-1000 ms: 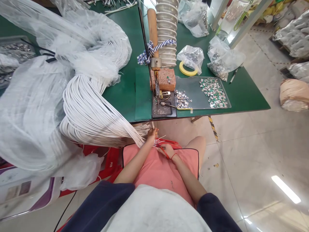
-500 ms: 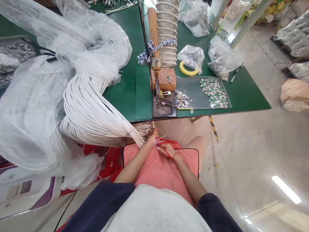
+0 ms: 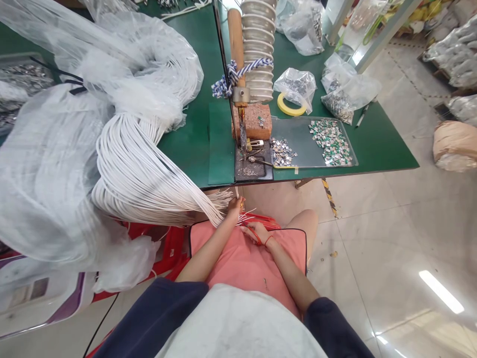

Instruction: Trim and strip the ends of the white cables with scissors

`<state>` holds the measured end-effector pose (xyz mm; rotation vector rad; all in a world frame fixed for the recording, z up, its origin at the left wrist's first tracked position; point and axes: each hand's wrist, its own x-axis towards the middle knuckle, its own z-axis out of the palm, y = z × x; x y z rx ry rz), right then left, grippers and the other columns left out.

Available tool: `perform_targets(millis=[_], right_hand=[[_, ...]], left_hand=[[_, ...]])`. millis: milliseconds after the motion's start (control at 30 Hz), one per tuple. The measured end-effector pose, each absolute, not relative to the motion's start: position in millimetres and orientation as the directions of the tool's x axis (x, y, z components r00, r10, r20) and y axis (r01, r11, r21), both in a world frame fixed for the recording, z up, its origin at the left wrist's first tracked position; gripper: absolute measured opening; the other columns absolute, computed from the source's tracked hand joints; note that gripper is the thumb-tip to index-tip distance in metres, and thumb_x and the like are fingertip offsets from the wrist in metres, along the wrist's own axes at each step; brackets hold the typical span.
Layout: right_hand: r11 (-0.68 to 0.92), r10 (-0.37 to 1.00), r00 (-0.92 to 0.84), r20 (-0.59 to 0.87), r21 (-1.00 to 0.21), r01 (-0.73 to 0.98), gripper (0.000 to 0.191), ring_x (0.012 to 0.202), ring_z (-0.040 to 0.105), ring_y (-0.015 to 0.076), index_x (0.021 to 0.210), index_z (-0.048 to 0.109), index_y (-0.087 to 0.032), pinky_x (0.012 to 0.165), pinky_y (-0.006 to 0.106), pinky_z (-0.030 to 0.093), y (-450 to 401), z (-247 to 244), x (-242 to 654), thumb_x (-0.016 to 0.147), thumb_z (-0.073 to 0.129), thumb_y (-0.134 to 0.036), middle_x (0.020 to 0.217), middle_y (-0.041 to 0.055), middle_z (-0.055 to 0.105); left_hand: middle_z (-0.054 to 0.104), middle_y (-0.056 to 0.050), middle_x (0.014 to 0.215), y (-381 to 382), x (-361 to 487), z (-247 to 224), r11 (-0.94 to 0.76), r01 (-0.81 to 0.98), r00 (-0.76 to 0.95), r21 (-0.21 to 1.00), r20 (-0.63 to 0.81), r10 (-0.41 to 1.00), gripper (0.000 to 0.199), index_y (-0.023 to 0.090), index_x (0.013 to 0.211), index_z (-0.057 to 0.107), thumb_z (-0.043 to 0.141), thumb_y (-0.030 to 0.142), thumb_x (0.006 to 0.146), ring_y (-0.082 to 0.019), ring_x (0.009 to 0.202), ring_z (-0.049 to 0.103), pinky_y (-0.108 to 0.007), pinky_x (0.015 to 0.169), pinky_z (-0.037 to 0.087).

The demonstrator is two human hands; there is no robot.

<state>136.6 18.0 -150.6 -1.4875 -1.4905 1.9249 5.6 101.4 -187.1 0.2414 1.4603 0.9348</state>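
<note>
Low over my lap, below the table edge, my left hand is closed on a white cable whose end pokes up past the fingers. White cable ends from the large bundle lie beside and under that wrist. My right hand is closed around the red looped handle of what look like scissors; the blades are hard to make out. Thin white cable ends and red strands lie between and just beyond both hands. A salmon-coloured apron covers my lap.
Ahead on the green table stand a wooden-handled soldering iron, a ribbed hose and a brick. A tray holds small metal connectors. Yellow tape and plastic bags sit behind it. Plastic-wrapped cables fill the left.
</note>
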Motion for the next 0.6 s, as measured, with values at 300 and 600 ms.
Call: perform_targets(millis=[300,600], right_hand=[[-0.397,0.734,-0.442,-0.516,-0.854,0.338,0.052,0.032,0.044,0.0098,0.06,0.044,-0.023,0.031,0.021,0.03,18.9,-155.3,136.1,0.079,0.054,-0.07,0.043,-0.0065,0.044],[-0.381,0.743,-0.436,-0.508,-0.857,0.348,0.054,0.032,0.045,0.0089,0.059,0.044,-0.022,0.031,0.02,0.031,18.0,-155.8,135.5,0.079,0.052,-0.072,0.044,-0.006,0.045]], left_hand=[[0.064,-0.007,0.102,100.9,6.1,-184.6,0.638,-0.386,-0.161,0.666,-0.73,0.664,0.027,0.013,0.111,0.06,0.056,0.033,0.093,-0.016,0.082,0.064,-0.033,0.07,0.056],[0.065,-0.005,0.095,100.0,6.7,-183.1,0.631,-0.387,-0.163,0.673,-0.723,0.672,0.025,0.013,0.107,0.06,0.056,0.033,0.093,-0.013,0.074,0.063,-0.029,0.063,0.055]])
